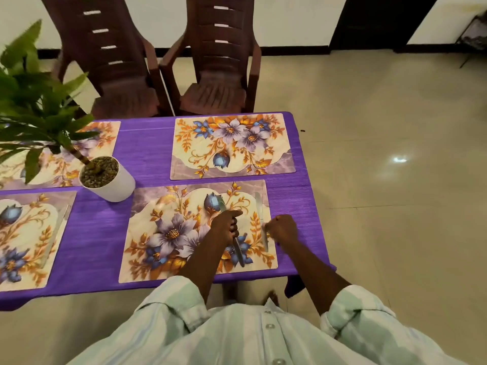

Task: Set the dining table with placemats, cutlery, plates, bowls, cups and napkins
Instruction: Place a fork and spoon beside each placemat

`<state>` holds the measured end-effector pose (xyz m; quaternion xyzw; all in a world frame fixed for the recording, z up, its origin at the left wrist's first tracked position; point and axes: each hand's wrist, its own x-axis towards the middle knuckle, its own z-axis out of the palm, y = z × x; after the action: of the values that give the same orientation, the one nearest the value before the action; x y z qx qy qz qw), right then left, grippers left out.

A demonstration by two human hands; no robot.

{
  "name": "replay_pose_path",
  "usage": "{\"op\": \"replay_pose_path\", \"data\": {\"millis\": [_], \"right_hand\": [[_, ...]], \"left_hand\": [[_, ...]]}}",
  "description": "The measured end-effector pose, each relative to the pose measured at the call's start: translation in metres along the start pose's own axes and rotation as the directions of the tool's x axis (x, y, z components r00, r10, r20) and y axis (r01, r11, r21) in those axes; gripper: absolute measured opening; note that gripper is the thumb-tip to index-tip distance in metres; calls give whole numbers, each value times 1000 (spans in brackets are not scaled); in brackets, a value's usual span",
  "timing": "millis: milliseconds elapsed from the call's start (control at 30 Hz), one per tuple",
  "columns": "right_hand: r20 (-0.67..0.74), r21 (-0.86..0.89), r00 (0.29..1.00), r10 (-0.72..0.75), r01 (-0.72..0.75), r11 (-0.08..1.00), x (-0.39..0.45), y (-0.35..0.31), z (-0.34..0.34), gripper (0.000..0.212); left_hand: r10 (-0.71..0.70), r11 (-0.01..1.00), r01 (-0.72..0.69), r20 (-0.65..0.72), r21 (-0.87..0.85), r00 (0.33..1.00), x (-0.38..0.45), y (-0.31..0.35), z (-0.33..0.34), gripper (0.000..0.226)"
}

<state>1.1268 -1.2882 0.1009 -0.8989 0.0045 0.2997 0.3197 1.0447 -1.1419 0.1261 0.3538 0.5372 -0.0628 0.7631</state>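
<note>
Purple-clothed counter [155,151], four floral placemats laid, cutlery going down at the near-right setting.

On the near placemat [168,233], the left hand [227,223] curls its fingers round a metal piece [238,248], probably held ready to lay. The right hand [282,229] pinches a knife [262,222] lying along the mat's right edge, likely straightening it. A potted plant [105,177] stands mid-counter.

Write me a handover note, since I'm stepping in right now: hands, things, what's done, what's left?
Left hand grips cutlery above the near placemat.
Right hand pinches a knife lying along that mat's right edge.
Done: four placemats laid; a knife lies on the near-left mat.
Left: far mat bare; no plates, bowls, cups or napkins in view.
</note>
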Motion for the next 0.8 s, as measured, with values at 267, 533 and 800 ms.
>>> {"op": "replay_pose_path", "data": {"millis": [267,533,800], "right_hand": [[205,-340,894,-399,448,827,13,8,-8,47],[289,-463,818,-497,574,676,15,13,-17,49],[277,-410,821,-499,571,711,15,15,-19,51]], "left_hand": [[28,997,-31,-46,-67,999,-6,-12,-5,8],[38,995,-46,-85,-86,996,-16,-28,-1,34],[56,996,-61,-84,-62,995,-19,-26,-1,36]]}}
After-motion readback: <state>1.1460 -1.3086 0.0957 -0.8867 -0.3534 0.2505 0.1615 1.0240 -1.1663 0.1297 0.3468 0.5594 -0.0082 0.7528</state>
